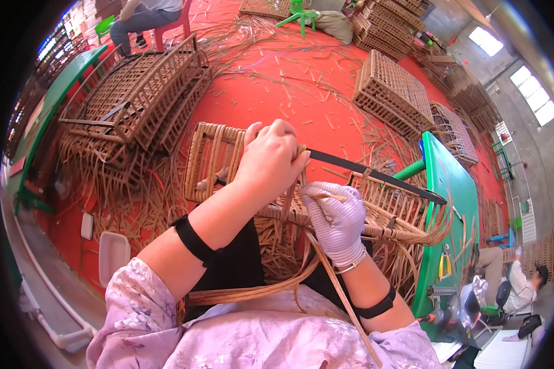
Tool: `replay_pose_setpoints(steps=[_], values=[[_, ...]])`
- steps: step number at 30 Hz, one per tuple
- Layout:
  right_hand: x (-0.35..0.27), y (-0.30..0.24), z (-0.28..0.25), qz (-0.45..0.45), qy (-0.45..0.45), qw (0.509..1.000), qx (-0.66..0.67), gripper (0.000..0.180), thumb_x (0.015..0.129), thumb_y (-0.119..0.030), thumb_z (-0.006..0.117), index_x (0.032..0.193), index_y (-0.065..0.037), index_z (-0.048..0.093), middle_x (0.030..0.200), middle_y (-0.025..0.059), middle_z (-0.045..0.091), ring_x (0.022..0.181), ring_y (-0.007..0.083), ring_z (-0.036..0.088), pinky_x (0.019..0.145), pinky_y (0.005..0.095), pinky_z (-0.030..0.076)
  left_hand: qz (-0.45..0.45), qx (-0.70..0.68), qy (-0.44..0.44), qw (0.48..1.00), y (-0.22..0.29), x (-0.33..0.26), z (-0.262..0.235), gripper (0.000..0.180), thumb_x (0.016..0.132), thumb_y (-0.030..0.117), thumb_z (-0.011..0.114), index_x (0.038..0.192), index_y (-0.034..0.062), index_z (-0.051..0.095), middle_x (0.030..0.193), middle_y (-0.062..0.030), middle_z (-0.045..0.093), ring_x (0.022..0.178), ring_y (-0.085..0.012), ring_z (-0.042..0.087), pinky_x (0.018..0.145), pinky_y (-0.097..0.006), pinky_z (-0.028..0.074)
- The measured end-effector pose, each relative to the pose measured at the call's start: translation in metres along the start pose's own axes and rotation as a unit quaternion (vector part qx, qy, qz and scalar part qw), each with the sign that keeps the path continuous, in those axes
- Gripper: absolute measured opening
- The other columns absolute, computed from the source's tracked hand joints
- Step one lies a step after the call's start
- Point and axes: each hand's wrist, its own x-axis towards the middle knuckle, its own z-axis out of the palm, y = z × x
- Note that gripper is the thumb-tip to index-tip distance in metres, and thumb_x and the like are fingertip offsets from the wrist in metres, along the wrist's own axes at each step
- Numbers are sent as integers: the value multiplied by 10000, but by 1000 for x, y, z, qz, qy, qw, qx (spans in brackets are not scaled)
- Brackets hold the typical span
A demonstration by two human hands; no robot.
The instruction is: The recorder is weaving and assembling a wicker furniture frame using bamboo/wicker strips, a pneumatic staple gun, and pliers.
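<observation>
A long woven rattan basket (388, 212) lies across in front of me, its ribs and rim wrapped in brown strips. A flat black bar (375, 174) runs along its far rim. My bare left hand (271, 155) is closed over that rim near the middle of the basket; its fingertips are partly hidden. Just right of it and nearer to me, my right hand (335, 218), in a pale striped glove, is closed in a pinch on a rattan strip (326, 197). More long strips (258, 292) trail below this hand and across my lap.
A green table (452, 184) stands close on the right, with yellow-handled pliers (445, 263) by its edge. Stacked rattan baskets (129, 98) are at the left, others (393, 92) farther off. Strip scraps litter the red floor (258, 92). People sit far left and right.
</observation>
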Motion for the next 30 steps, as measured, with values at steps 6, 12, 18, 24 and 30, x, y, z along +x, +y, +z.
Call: replay_pose_setpoints(steps=[6,12,18,24,30], values=[[-1,-4,1,-3,-12,1000,-22,115,768,-90,737,877,-78,703,872,90,706,692,271,646,660,383,473,-17,5,-24,1000,5,8,-4,237,810,245,693,911,76,560,910,-63,640,910,-244,633,1049,-456,360],[4,-6,-1,-22,-20,999,-39,137,764,-86,740,895,-82,701,879,87,702,681,270,638,655,384,466,22,-27,8,999,-4,8,3,171,816,205,661,885,82,563,796,-63,650,814,-272,649,1065,-483,366],[17,0,-9,-47,9,998,-44,121,765,-59,737,878,-70,695,857,77,696,681,256,634,662,361,459,30,-52,9,998,-4,7,6,150,834,191,647,894,76,571,797,-65,673,822,-269,658,1059,-479,379],[73,28,-7,0,37,994,-106,59,796,-94,727,790,-83,669,738,33,640,623,252,580,643,351,432,51,-63,-5,997,-18,2,-2,131,861,164,644,928,70,581,826,-63,694,838,-256,673,1044,-454,400],[100,73,17,25,-34,983,-178,129,854,-240,686,825,-118,715,756,45,656,684,272,615,693,379,455,61,-68,-6,996,-15,5,0,149,853,162,649,955,72,587,856,-69,700,857,-246,677,1031,-458,414]])
